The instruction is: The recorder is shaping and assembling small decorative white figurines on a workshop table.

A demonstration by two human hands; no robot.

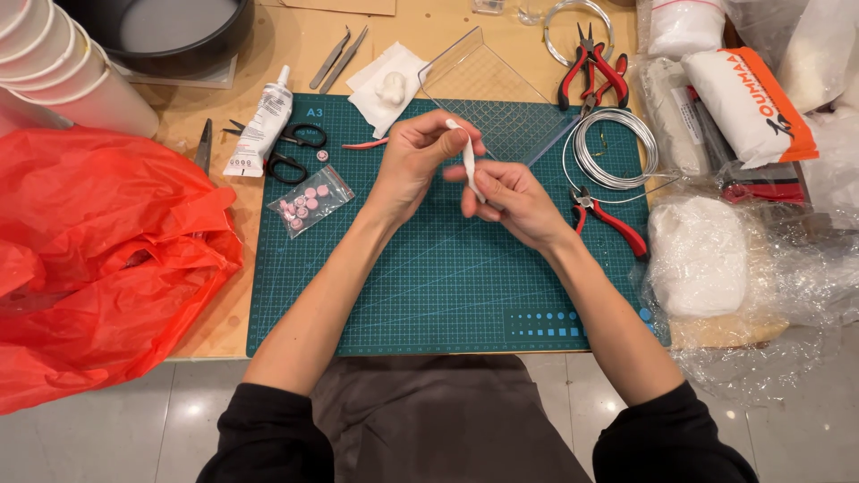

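Above the green cutting mat [429,286], the left hand [416,161] and right hand [510,199] pinch a thin white strip [467,161] between closed fingertips. Coiled wire [608,148] lies at two o'clock.

Both hands [465,174] pinching white strip [468,159], green mat [447,286]

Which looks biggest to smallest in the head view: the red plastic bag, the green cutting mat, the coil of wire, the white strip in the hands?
1. green cutting mat
2. red plastic bag
3. coil of wire
4. white strip
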